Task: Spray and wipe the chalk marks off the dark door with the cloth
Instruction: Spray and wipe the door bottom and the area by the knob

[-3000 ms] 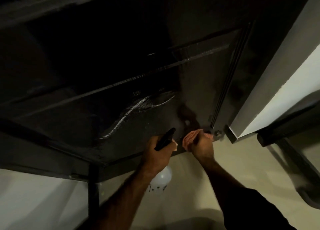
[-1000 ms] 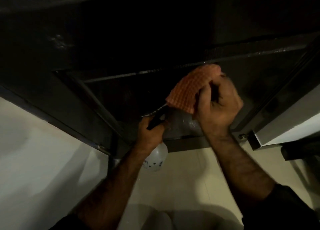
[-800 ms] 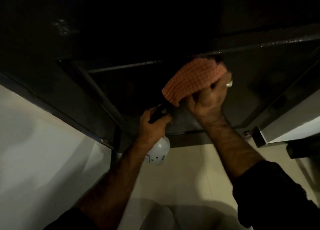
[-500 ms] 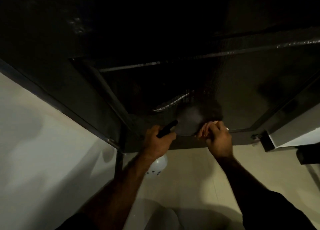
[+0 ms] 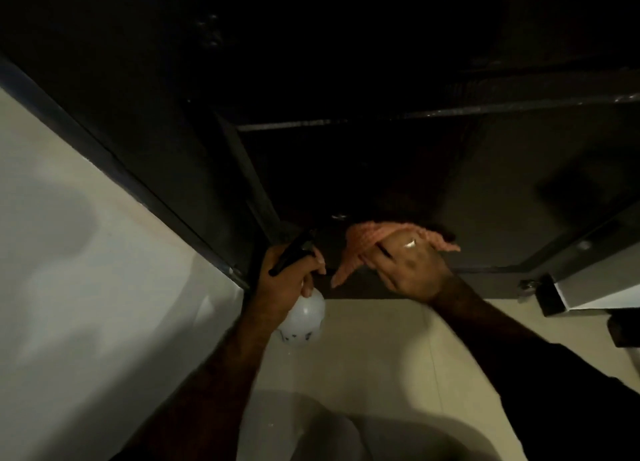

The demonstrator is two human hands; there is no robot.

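The dark door (image 5: pixel 381 148) fills the upper view, its lower panel in deep shadow. My right hand (image 5: pixel 405 266) presses an orange checked cloth (image 5: pixel 363 245) against the bottom of the door panel, fingers spread over it, a ring showing. My left hand (image 5: pixel 287 280) grips the black trigger head of a white spray bottle (image 5: pixel 301 316), held just left of the cloth near the door's lower edge. A small pale chalk trace (image 5: pixel 339 216) shows just above the cloth; other marks cannot be made out in the dark.
A pale wall (image 5: pixel 86 252) runs along the left beside the door frame. Beige floor tiles (image 5: pixel 398 349) lie below. A white panel edge with dark hardware (image 5: pixel 554 294) sits at the right by the door's bottom corner.
My right hand swept the cloth down from the upper panel to the bottom and now spreads it wider there. The long chalk streak is mostly gone. The left hand kept holding the bottle.
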